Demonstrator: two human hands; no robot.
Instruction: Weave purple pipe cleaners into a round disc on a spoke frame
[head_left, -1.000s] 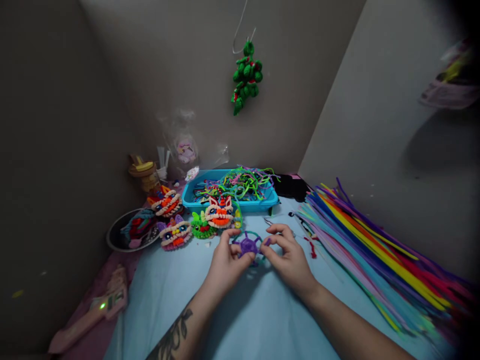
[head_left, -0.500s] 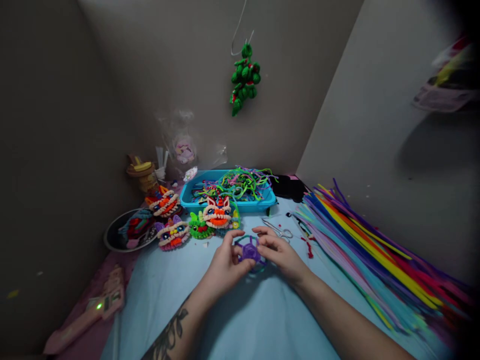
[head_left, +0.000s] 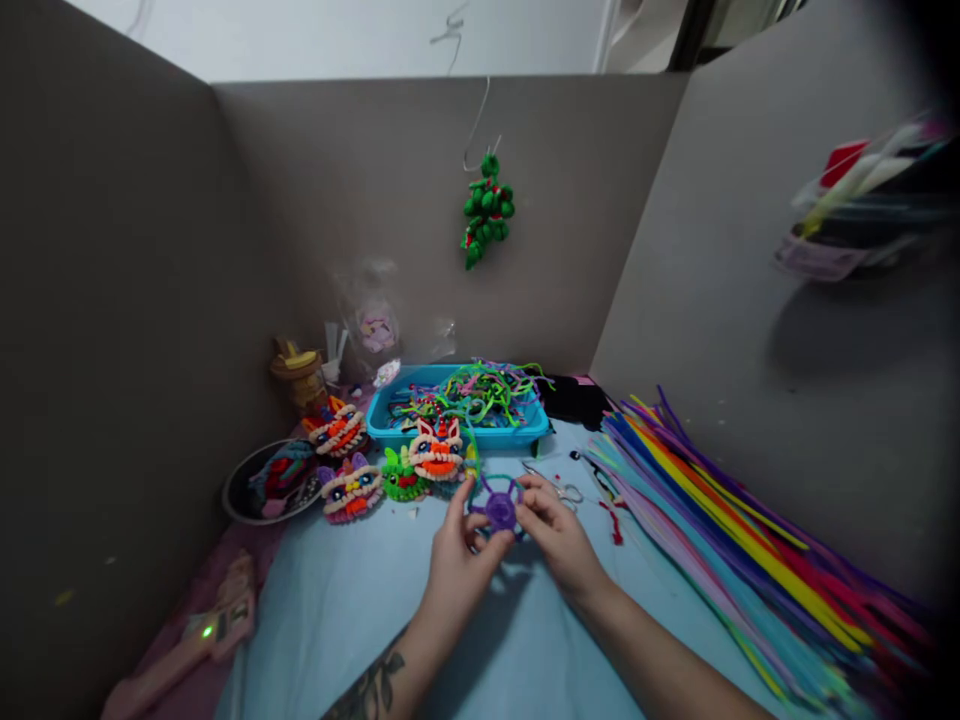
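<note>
Purple spoked piece partly behind both hands, pink device cut off below

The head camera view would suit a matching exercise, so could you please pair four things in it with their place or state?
Things:
1. purple piece
2. green ornament
3. tangled strands
4. pink tool

Place or state:
A. inside the blue tray
B. showing a small green light
C. between the left hand and the right hand
D. hanging before the back wall

Pairs: 1-C, 2-D, 3-A, 4-B
</note>
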